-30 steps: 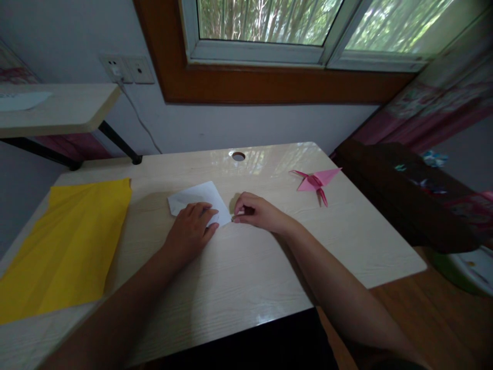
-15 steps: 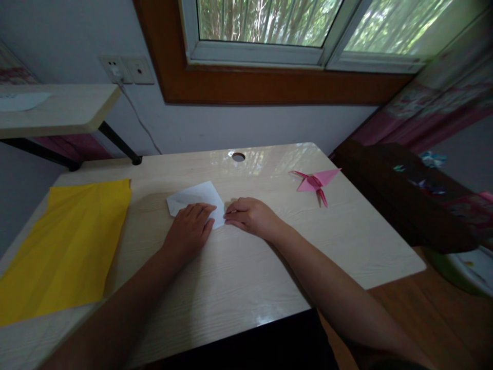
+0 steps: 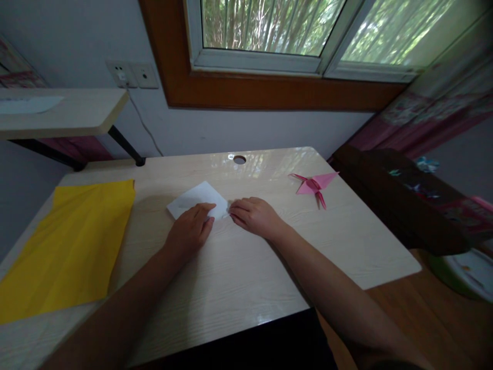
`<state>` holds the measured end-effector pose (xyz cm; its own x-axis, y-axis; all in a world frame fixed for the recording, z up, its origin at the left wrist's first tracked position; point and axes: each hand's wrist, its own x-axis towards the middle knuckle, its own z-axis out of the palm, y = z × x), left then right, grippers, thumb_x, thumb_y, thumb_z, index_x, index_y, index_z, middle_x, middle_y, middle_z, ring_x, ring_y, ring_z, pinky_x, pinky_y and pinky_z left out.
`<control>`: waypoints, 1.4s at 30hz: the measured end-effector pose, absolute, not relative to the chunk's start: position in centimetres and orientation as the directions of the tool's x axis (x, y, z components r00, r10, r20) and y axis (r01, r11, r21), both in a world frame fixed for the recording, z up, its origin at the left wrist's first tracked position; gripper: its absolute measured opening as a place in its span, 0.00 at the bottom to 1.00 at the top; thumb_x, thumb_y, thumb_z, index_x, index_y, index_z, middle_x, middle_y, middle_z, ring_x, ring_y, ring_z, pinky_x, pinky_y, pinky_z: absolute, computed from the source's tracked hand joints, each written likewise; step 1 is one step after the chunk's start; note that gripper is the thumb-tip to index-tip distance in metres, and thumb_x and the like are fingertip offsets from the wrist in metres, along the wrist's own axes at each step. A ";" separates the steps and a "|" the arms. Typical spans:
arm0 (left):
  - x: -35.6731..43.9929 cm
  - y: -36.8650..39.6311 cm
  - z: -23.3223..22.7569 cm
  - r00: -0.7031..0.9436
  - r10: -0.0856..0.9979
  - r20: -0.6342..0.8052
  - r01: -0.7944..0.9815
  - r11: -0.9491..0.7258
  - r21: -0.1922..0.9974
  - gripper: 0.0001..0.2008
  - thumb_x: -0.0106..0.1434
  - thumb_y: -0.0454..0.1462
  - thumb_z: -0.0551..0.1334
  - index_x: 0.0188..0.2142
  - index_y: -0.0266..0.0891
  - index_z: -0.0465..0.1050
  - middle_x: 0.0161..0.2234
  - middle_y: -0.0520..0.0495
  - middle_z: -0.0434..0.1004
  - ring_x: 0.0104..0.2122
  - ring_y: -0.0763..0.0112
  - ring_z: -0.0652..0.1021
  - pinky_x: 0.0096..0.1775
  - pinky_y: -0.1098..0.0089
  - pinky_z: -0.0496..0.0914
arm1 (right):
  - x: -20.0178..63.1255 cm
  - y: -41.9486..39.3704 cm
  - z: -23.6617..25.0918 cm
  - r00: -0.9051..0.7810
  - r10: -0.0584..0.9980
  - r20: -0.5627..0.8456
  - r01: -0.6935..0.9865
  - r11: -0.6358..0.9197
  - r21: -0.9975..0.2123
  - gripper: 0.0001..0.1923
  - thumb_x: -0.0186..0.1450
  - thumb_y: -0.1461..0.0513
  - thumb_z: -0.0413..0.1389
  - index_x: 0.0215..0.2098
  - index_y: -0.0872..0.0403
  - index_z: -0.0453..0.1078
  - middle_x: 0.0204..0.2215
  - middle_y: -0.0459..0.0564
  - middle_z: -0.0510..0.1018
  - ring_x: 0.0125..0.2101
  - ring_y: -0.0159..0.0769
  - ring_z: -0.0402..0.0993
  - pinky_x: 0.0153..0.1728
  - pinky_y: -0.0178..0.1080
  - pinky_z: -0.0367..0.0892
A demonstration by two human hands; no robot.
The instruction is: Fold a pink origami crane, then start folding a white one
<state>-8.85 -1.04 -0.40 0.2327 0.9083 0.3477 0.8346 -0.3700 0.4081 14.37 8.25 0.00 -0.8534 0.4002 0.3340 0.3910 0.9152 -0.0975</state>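
1. A white paper lies on the table, a little left of centre and nearer the far edge than the near one, with one corner pointing toward the far edge.
2. The left hand rests flat on the paper's near part, fingers stretched and pressing down; it pins the sheet and grasps nothing.
3. The right hand lies at the paper's right corner, fingers curled low with their tips on the edge; whether they pinch the corner or only press it cannot be told.
4. The step looks like running a crease down: one hand anchors while the other works the fold at the right side.
5. The next move likely calls for steady pressure from the left hand so the sheet does not slip, and a firm, even stroke of the right fingertips along the fold line.
6. Room: the table's near half is bare wood in front of both forearms. A yellow sheet covers the left side, reaching the left edge, well apart from the paper.
7. A pink crane sits toward the far right corner, apart from the right hand.
8. A cable hole lies by the far edge, beyond the paper.
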 end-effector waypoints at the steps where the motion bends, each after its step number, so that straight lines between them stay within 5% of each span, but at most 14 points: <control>1: -8.8 -1.1 -0.2 0.233 0.902 0.363 0.824 -0.382 0.419 0.16 0.71 0.35 0.53 0.57 0.42 0.64 0.53 0.41 0.75 0.52 0.60 0.76 0.55 0.57 0.72 | 14.3 8.3 0.0 -0.854 0.402 0.331 0.395 0.914 -0.091 0.12 0.73 0.61 0.51 0.43 0.54 0.77 0.40 0.56 0.80 0.38 0.40 0.75 0.41 0.42 0.68; 9: -10.1 -1.7 1.2 0.039 0.769 0.638 0.792 -0.413 0.449 0.11 0.68 0.33 0.56 0.48 0.44 0.70 0.48 0.44 0.75 0.51 0.62 0.75 0.56 0.56 0.71 | 15.3 9.4 -0.6 -0.757 0.527 0.387 0.395 0.840 -0.371 0.11 0.73 0.61 0.52 0.43 0.53 0.76 0.41 0.55 0.80 0.42 0.39 0.76 0.44 0.40 0.71; 15: -12.2 -0.4 0.5 -0.243 0.779 0.578 0.751 -0.226 0.620 0.08 0.67 0.37 0.56 0.42 0.42 0.72 0.43 0.45 0.74 0.47 0.61 0.75 0.53 0.58 0.70 | 17.1 10.8 -0.2 -0.701 0.594 0.395 0.339 0.765 -0.548 0.09 0.72 0.62 0.53 0.41 0.53 0.76 0.39 0.53 0.79 0.41 0.38 0.75 0.44 0.40 0.70; 20: -12.6 0.6 0.1 -0.208 0.904 0.374 0.634 -0.166 0.755 0.13 0.69 0.45 0.57 0.40 0.40 0.74 0.40 0.46 0.75 0.42 0.64 0.76 0.44 0.65 0.72 | 17.7 11.3 -0.3 -0.651 0.665 0.366 0.371 0.699 -0.611 0.08 0.71 0.61 0.54 0.38 0.53 0.75 0.36 0.52 0.79 0.38 0.37 0.75 0.42 0.38 0.69; 25: -12.4 0.6 -0.2 -0.046 0.926 0.375 0.590 -0.278 0.758 0.16 0.61 0.49 0.68 0.42 0.42 0.77 0.45 0.43 0.75 0.46 0.61 0.76 0.45 0.65 0.74 | 18.0 11.7 -0.8 -0.601 0.710 0.366 0.391 0.662 -0.640 0.07 0.71 0.61 0.55 0.37 0.53 0.74 0.35 0.51 0.78 0.37 0.37 0.74 0.41 0.38 0.68; 34: -12.7 0.7 -0.2 -0.186 0.946 0.267 0.478 -0.151 0.866 0.17 0.70 0.49 0.58 0.43 0.42 0.81 0.47 0.45 0.79 0.45 0.63 0.78 0.48 0.64 0.74 | 17.9 11.8 -0.8 -0.543 0.750 0.377 0.374 0.618 -0.692 0.06 0.70 0.61 0.55 0.36 0.53 0.73 0.34 0.50 0.76 0.36 0.37 0.72 0.40 0.39 0.66; 42: -12.4 0.5 0.1 -0.145 0.932 0.332 0.497 -0.222 0.839 0.14 0.63 0.49 0.66 0.41 0.43 0.81 0.45 0.46 0.79 0.46 0.62 0.78 0.49 0.64 0.73 | 17.9 11.9 -1.1 -0.517 0.782 0.347 0.415 0.584 -0.698 0.07 0.69 0.60 0.55 0.35 0.53 0.72 0.33 0.49 0.75 0.34 0.37 0.72 0.38 0.39 0.65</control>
